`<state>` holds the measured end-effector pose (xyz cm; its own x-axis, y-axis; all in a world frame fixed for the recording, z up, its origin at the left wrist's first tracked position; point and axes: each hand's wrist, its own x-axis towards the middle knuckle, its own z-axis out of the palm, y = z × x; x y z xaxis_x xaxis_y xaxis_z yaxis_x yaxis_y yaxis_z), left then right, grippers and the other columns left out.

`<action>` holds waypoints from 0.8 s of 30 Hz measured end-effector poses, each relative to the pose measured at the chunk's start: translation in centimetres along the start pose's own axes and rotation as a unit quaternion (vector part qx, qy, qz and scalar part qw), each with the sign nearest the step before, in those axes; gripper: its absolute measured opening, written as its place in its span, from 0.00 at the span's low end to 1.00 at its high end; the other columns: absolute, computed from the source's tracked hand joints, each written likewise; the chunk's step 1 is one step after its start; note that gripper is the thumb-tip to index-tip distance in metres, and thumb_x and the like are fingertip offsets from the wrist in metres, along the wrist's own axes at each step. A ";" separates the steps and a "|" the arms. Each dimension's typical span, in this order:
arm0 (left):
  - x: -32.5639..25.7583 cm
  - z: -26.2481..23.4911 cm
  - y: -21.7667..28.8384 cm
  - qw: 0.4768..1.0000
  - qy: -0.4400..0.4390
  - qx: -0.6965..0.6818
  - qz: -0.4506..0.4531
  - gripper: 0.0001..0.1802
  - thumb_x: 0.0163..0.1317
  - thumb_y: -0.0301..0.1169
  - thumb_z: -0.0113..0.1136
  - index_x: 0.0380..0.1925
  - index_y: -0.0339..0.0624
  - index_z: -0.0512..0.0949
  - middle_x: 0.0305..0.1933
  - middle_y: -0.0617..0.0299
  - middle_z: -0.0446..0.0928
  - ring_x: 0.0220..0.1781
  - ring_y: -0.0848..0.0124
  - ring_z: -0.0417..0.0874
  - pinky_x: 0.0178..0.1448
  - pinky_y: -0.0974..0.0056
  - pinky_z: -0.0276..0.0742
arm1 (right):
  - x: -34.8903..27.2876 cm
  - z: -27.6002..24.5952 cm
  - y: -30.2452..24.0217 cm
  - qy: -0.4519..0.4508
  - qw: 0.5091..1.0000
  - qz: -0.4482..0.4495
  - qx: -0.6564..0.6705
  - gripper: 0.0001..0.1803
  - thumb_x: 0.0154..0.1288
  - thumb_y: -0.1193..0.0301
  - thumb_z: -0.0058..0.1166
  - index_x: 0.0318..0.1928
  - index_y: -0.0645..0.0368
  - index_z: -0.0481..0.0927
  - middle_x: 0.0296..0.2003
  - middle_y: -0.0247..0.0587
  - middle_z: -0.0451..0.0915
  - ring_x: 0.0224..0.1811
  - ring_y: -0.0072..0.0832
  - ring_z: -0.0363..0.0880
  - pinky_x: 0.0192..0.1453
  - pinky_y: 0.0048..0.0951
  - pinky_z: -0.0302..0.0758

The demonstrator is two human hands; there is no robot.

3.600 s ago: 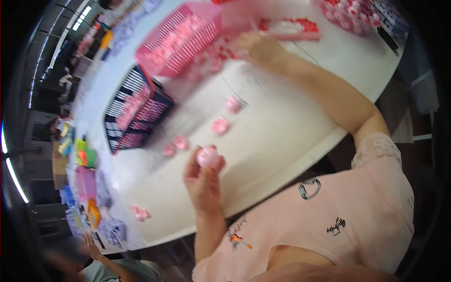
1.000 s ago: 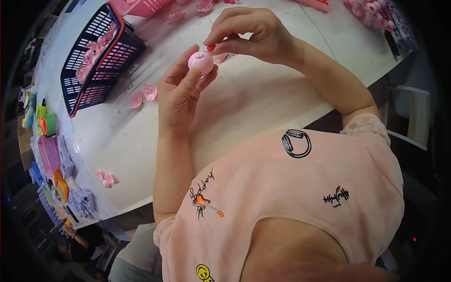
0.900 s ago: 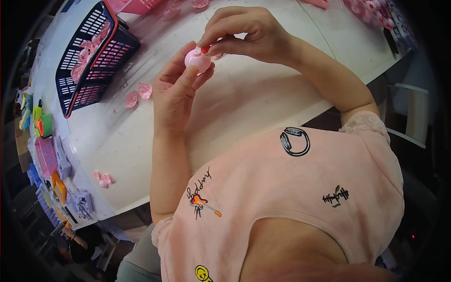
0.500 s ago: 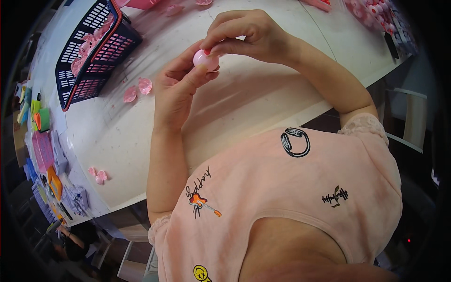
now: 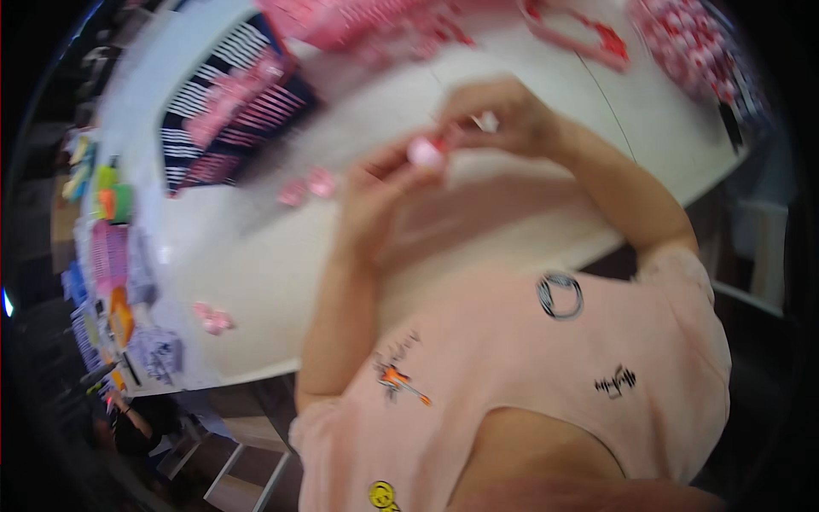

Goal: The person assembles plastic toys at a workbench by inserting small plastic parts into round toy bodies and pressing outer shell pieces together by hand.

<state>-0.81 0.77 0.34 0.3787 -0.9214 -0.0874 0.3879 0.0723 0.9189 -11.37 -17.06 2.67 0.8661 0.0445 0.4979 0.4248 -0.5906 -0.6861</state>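
Observation:
A small glossy pink ball (image 5: 422, 154) is held between the fingers and thumb of my left hand (image 5: 375, 198), above the white table. My right hand (image 5: 509, 118) is closed in a pinch at the ball's upper right side. Its fingertips meet a small red piece (image 5: 442, 140) that touches the ball; motion blur hides its exact shape. Two translucent pink pieces (image 5: 321, 182) lie on the table just left of my left hand. A smaller cluster of pink pieces (image 5: 212, 319) rests nearer the table's left front edge.
A dark blue slatted basket (image 5: 294, 98) with pink pieces stands far left. A pink container (image 5: 333, 19) sits at the back, near a pink tray (image 5: 554, 38) with red pieces. Many pink-and-red balls (image 5: 682, 43) lie far right. Coloured boxes (image 5: 109, 256) line the left edge.
The view has shifted, so the whole scene sits lower and further right, and it is blurred. Both hands keep the same hold on the ball and red piece.

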 end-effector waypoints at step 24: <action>-0.3 0.1 0.0 0.993 -0.051 0.004 -0.108 0.23 0.53 0.31 0.61 0.49 0.34 0.71 0.43 0.60 0.75 0.42 0.73 0.76 0.45 0.68 0.75 | -0.8 -0.5 -0.5 -0.085 0.978 0.120 0.149 0.08 0.47 0.77 0.61 0.32 0.59 0.81 0.26 0.35 0.77 0.27 0.20 0.73 0.29 0.20 0.69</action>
<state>-1.03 1.05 0.41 0.2005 -0.9489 -0.2438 0.4438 -0.1339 0.8860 -12.43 -17.18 2.89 0.9708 0.0817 0.2254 0.2397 -0.3408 -0.9090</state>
